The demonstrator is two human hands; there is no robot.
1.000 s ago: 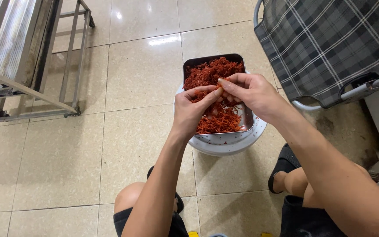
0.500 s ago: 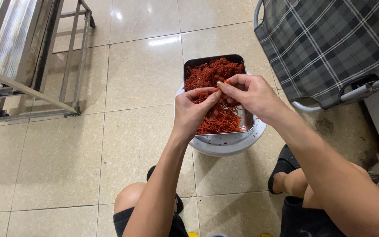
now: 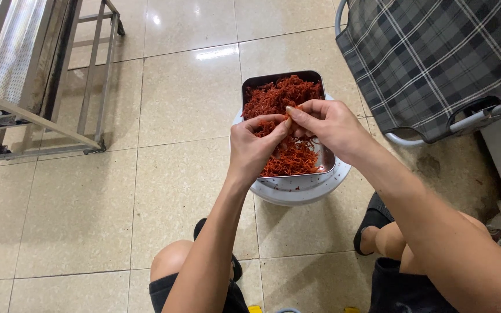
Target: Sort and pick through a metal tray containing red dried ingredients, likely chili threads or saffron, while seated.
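Left hand (image 3: 251, 148): raised over the tray, fingers curled, thumb and forefinger tips pinched together on a bit of shreds.
Right hand (image 3: 327, 123): just beside the left, fingertips meeting it, thumb and fingers pinched on the same bit.
Shreds (image 3: 279, 95): red-orange heap, filling the tray beneath and beyond the fingertips.
Tray (image 3: 327, 168): dark metal, rectangular, directly under both hands, resting on the basin.
Basin (image 3: 302, 192): white, round, rim showing below the wrists.
Floor (image 3: 181, 104): glossy beige tiles all around.
Rack (image 3: 36, 69): metal frame, well left of the fingers.
Chair (image 3: 436, 58): plaid fabric, tubular frame, right of the fingers.
Knees: bent, below the forearms.
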